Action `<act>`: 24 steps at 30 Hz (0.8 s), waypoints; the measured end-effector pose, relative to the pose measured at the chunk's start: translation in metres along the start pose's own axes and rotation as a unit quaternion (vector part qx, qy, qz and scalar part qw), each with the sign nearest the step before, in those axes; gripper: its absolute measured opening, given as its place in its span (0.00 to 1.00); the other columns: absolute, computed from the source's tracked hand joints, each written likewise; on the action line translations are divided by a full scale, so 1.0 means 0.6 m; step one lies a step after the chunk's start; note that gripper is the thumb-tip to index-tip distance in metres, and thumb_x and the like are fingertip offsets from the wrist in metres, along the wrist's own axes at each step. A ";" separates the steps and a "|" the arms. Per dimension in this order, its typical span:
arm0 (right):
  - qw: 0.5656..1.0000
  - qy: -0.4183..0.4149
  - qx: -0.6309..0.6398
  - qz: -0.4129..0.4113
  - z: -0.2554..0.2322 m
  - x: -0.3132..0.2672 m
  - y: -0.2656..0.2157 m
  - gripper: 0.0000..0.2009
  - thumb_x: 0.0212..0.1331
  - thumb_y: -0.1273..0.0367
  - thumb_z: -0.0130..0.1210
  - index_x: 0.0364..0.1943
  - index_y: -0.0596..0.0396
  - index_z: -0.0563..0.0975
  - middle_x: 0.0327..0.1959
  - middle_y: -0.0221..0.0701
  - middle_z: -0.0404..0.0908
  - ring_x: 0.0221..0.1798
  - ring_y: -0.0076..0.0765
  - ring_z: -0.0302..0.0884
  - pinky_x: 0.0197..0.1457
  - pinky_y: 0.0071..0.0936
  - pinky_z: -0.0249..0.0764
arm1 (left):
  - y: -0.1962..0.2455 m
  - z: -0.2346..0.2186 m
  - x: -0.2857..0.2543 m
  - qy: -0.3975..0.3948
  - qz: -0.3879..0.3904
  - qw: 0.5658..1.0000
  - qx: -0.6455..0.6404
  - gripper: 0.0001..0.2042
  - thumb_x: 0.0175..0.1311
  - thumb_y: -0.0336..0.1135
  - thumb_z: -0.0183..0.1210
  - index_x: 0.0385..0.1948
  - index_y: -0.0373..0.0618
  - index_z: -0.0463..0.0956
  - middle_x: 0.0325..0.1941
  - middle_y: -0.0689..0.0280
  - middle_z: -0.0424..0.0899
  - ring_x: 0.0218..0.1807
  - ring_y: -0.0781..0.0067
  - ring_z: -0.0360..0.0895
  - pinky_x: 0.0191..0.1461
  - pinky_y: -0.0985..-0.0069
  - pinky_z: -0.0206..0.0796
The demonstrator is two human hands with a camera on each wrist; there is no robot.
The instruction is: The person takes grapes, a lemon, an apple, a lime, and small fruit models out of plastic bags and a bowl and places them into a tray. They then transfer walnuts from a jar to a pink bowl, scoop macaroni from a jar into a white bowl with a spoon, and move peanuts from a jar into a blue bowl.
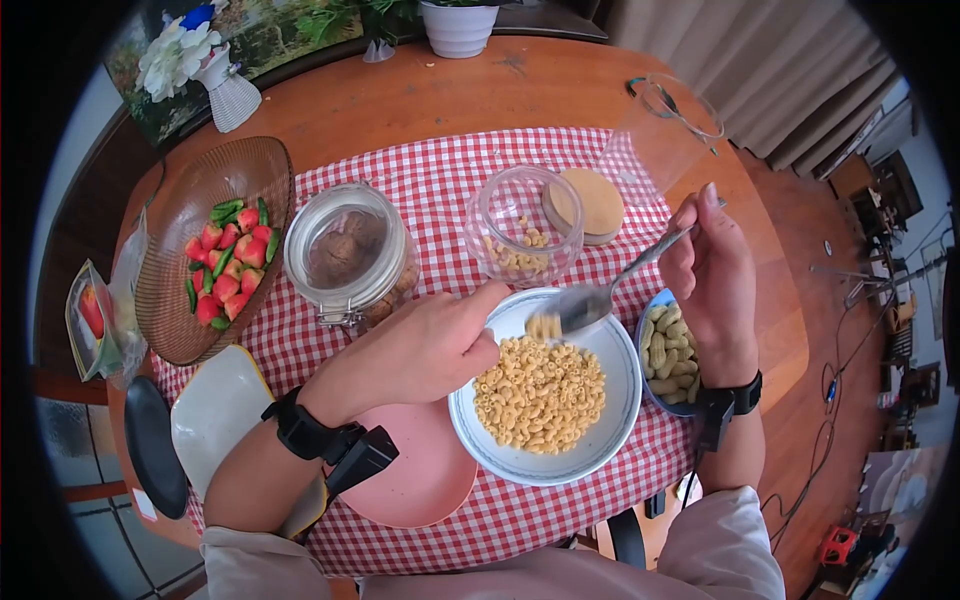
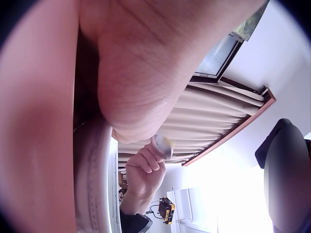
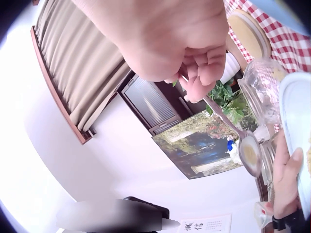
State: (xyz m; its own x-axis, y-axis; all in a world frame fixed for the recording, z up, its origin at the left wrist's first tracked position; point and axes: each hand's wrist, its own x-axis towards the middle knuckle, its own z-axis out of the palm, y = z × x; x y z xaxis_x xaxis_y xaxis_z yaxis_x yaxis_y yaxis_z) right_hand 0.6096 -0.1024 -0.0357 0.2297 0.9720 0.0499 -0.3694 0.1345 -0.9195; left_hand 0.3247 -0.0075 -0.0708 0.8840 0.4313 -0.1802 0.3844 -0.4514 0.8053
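Observation:
In the head view a white bowl with a blue rim (image 1: 622,440) holds small yellow macaroni (image 1: 540,395). My right hand (image 1: 712,270) pinches the handle of a metal spoon (image 1: 588,306), its bowl above the far part of the macaroni with some pasta at it. At the bowl's upper left rim is my left hand (image 1: 425,345), fingers reaching along the edge. Beyond the bowl, an uncovered glass jar (image 1: 490,215) has some macaroni at its bottom. The right wrist view shows the spoon (image 3: 250,153) tilted from my right hand (image 3: 197,68).
A pink plate (image 1: 420,480) lies left of the bowl, a blue bowl of peanuts (image 1: 668,355) right of it. A clamp-lid jar of walnuts (image 1: 350,250), a wooden lid (image 1: 585,205), a basket (image 1: 165,290) of red and green pieces and a clear empty cup (image 1: 665,135) stand around.

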 end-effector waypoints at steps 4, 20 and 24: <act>0.994 0.108 0.014 -0.013 0.009 0.005 -0.003 0.21 0.81 0.55 0.41 0.35 0.55 0.76 0.18 0.30 0.77 0.16 0.25 0.68 0.21 0.20 0.63 | -0.007 0.004 0.001 0.007 0.009 1.000 0.004 0.18 0.63 0.27 0.50 0.56 0.36 0.69 0.33 0.43 0.83 0.36 0.43 0.84 0.40 0.54 0.73; 0.965 -0.020 -0.261 -0.034 0.031 -0.023 0.004 0.26 0.80 0.52 0.41 0.31 0.57 0.78 0.20 0.27 0.73 0.22 0.20 0.69 0.26 0.18 0.62 | -0.002 0.004 -0.001 0.018 0.019 1.000 -0.005 0.16 0.65 0.28 0.49 0.54 0.36 0.68 0.32 0.43 0.82 0.36 0.42 0.83 0.41 0.54 0.72; 0.971 -0.022 -0.235 0.027 0.035 -0.022 0.005 0.24 0.80 0.53 0.40 0.32 0.57 0.75 0.19 0.28 0.72 0.20 0.20 0.66 0.24 0.18 0.62 | -0.002 0.003 -0.001 0.013 0.016 1.000 -0.006 0.16 0.65 0.28 0.49 0.54 0.36 0.68 0.33 0.43 0.82 0.38 0.42 0.83 0.42 0.54 0.72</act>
State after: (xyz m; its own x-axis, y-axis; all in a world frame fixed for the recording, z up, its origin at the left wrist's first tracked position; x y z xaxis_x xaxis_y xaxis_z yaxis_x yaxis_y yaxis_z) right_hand 0.5864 -0.1106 -0.0311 0.1795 0.9837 0.0033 0.0750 -0.0103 -0.9971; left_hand 0.3241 -0.0084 -0.0726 0.8886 0.4373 -0.1383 0.3516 -0.4556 0.8178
